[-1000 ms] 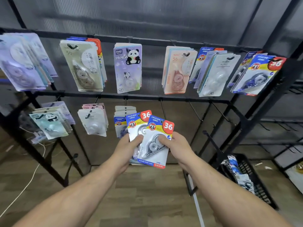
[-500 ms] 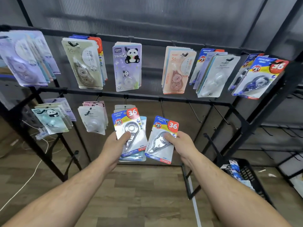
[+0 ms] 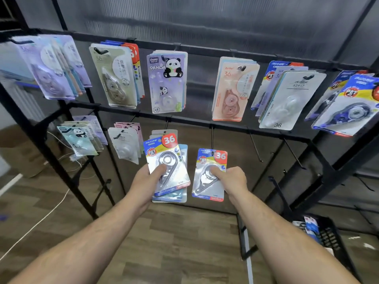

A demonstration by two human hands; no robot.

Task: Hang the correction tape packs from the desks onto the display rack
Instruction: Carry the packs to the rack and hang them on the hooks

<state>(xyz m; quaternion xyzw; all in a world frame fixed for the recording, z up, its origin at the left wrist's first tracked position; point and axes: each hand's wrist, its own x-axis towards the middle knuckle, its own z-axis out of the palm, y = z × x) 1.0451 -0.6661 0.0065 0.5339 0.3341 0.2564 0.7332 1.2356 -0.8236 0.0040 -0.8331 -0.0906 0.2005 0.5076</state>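
Centre frame: right hand [image 3: 232, 179] pinches one blue-and-yellow carded tape pack [image 3: 205, 184] beneath a bare black peg [image 3: 212, 138], seemingly to hook it; left hand [image 3: 145, 181] grips the waiting stack [image 3: 165, 158]

A: What does each hand hold?
B: The left hand [image 3: 146, 182] grips a stack of correction tape packs [image 3: 168, 167], thumb on top. The right hand [image 3: 233, 181] pinches a single pack [image 3: 209, 181], its top at a hook [image 3: 212, 138] of the display rack [image 3: 235, 129].
A: Elsewhere?
B: Other packs [image 3: 167, 83] hang from both bars.
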